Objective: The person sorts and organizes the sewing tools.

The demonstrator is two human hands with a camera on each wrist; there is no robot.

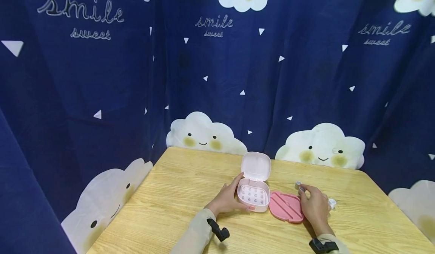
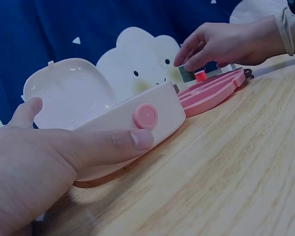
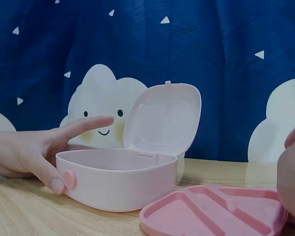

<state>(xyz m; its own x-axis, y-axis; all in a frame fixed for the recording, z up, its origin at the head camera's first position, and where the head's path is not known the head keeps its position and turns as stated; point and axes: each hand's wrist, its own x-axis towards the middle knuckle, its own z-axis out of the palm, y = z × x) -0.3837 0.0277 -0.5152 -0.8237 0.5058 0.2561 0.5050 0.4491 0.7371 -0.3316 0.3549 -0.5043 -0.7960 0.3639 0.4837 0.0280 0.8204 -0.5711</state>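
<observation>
A pale pink box (image 1: 261,208) stands on the table with its hinged lid (image 1: 256,166) raised and rows of small printed motifs on its inner floor. My left hand (image 1: 225,200) grips its left side, the thumb on the front wall beside a round pink button (image 2: 145,116). Right of the box lies a pink divided tray (image 1: 284,205). Beyond the tray's right edge, my right hand (image 1: 315,208) pinches a small dark green thread spool (image 2: 187,73) between thumb and fingers. A red spool (image 2: 200,75) shows close beside it in the left wrist view.
Another small spool (image 1: 298,184) is just behind the right fingertips. A small white item (image 1: 332,203) lies to the right of that hand, partly covered by it. The wooden table (image 1: 190,171) ends at a dark blue curtain (image 1: 217,76) with cloud prints.
</observation>
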